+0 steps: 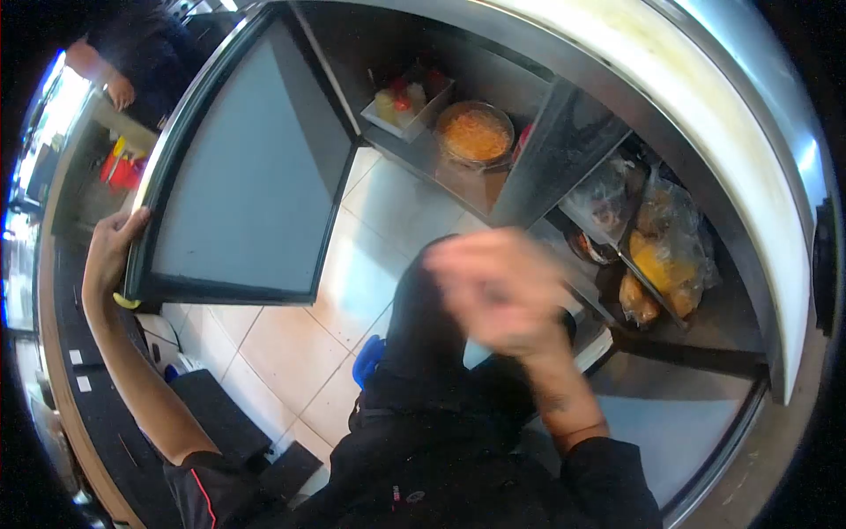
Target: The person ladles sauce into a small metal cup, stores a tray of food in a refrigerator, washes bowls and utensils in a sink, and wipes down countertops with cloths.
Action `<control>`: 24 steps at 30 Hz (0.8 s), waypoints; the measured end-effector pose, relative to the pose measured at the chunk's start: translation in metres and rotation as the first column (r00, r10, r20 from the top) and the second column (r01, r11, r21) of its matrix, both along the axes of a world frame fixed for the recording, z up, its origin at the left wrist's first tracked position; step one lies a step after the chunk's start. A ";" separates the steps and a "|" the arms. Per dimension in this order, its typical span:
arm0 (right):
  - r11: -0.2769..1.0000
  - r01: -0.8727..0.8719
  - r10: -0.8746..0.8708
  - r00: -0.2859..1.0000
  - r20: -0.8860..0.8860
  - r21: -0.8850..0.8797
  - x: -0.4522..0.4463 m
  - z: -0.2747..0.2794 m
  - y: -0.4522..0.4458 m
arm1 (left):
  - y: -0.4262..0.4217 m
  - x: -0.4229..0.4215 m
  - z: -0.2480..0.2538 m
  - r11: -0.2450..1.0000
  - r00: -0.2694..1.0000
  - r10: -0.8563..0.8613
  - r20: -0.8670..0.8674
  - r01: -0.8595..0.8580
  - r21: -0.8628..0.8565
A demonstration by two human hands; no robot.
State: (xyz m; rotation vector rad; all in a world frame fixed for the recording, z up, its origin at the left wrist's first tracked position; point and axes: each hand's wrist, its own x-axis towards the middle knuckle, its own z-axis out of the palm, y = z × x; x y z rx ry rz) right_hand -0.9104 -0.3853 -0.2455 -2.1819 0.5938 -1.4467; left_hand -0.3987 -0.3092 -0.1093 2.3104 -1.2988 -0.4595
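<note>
My left hand [115,251] is closed around the outer edge of an open fridge door [251,176], whose grey inner panel faces me. In front of my body, my right hand [502,286] is smeared by motion, so its fingers cannot be made out. Beyond that hand is the open under-counter fridge. On a shelf inside, a round container of shredded orange food [477,132] stands beside a white tub [401,110] with bottles in it. Clear plastic bags with yellow and orange contents [663,256] lie in the right-hand compartment.
A dark upright divider [560,150] separates the two compartments. A second door [670,423] stands open at lower right. Pale floor tiles [282,353] show below. At upper left is another person's hand [120,91], near a red and yellow item [123,167] on a counter.
</note>
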 end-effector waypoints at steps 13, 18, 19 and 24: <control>0.066 0.570 -0.958 0.266 0.108 -0.819 -0.199 0.103 -0.061 | 0.055 0.023 -0.052 0.955 0.890 -0.026 0.456 0.157 -0.253; 0.167 0.860 -0.941 0.285 0.183 -0.482 -0.166 0.093 -0.064 | 0.050 -0.014 -0.040 0.902 0.918 0.375 -0.127 -0.393 -0.178; 0.152 0.873 -0.941 0.271 0.203 -0.463 -0.163 0.092 -0.065 | 0.047 -0.016 -0.039 0.912 0.928 0.368 -0.059 -0.372 -0.169; 0.112 0.921 -0.989 0.142 0.052 -0.374 -0.121 0.108 -0.043 | 0.020 -0.065 -0.013 0.966 0.939 0.243 -0.244 -0.258 -0.030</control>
